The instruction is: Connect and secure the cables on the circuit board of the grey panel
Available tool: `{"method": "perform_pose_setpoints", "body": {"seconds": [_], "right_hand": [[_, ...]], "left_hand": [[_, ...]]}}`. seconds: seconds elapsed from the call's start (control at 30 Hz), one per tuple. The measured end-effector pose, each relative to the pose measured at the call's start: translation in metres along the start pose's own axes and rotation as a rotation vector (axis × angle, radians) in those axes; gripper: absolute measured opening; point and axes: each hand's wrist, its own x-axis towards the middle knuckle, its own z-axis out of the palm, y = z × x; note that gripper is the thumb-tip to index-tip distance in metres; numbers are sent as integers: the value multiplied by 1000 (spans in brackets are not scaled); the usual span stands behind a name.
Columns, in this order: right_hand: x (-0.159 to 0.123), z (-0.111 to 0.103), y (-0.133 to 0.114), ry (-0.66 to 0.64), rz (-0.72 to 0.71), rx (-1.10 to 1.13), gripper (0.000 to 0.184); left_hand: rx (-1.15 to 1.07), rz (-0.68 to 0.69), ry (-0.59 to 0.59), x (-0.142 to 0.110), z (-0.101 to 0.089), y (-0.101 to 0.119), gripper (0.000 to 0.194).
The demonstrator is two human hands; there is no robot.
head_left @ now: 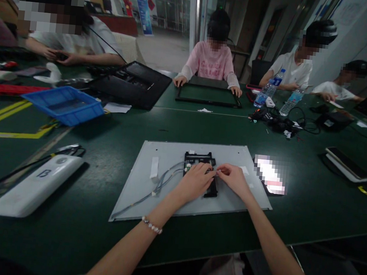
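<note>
A flat light-grey metal panel lies on the green table in front of me, with a black plastic bracket on its middle. My left hand rests over the bracket, its fingers bent and closed on it, hiding much of it. Close by on the right, my right hand pinches thumb and fingers together at the bracket's edge; whatever is between the fingertips is too small to make out. Thin grey cables run from the bracket's left side across the panel. A white strip sits on the panel's left part.
A lit phone touches the panel's right side. To the left are a white power bank with a cable and a blue tray. Across the table, a person in pink holds a black frame; bottles and tangled cables stand right.
</note>
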Motion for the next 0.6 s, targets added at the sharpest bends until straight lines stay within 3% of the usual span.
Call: {"method": "perform_pose_setpoints", "body": {"seconds": [0.17,0.33,0.47,0.6], "right_hand": [[-6,3,-9,62,-50,-195,16],[-9,3,-11,62,-78,-207,17],[-8,-1,-7,101,-62,-98,16],[-8,-11,-4,141,86,139,20]], "left_hand": [[31,7,-6,2,-2,1,24],[30,8,-9,3,-2,2,24],[10,-36,18,4,0,1,28],[-93,-137,76,5,2,-2,36]]}}
